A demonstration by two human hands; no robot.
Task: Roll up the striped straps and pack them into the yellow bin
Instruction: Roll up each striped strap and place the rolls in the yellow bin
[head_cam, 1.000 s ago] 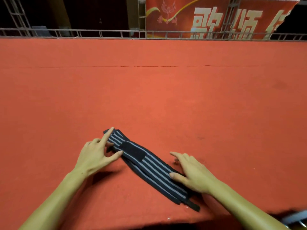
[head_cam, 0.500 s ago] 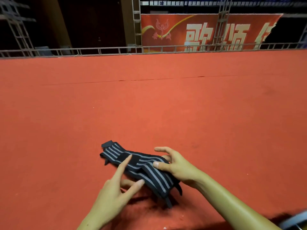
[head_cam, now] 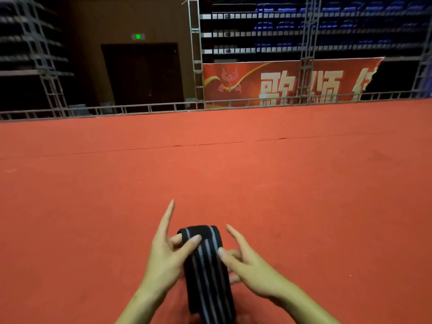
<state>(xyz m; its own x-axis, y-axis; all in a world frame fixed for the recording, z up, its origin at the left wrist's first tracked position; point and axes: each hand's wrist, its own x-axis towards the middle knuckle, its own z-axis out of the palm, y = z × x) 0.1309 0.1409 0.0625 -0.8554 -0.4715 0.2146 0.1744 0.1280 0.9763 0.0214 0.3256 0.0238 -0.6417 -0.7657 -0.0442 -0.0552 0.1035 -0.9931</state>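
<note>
Now the striped strap (head_cam: pixel 205 260) runs lengthwise away from the person, where half a second ago it lay bunched and slantwise on the red carpet (head_cam: pixel 93 206), and its far end curls over into the start of a roll; I judge the rolling has begun but only the first turn is made. On the left, the left hand (head_cam: pixel 168 256) pinches the strap's left edge near the curl, thumb on top and index finger sticking out straight, so it is gripping the strap rather than loose. In the middle the strap sits between both hands, lifted at the far end. On the right, the right hand (head_cam: pixel 247 263) presses its thumb on the right edge, with fingers tucked beside and under the band, also holding it. The strap's near end runs off the bottom of the picture, so how much remains unrolled I cannot tell. No yellow bin is in view, nor any other strap. The right fingertips are blurred.
</note>
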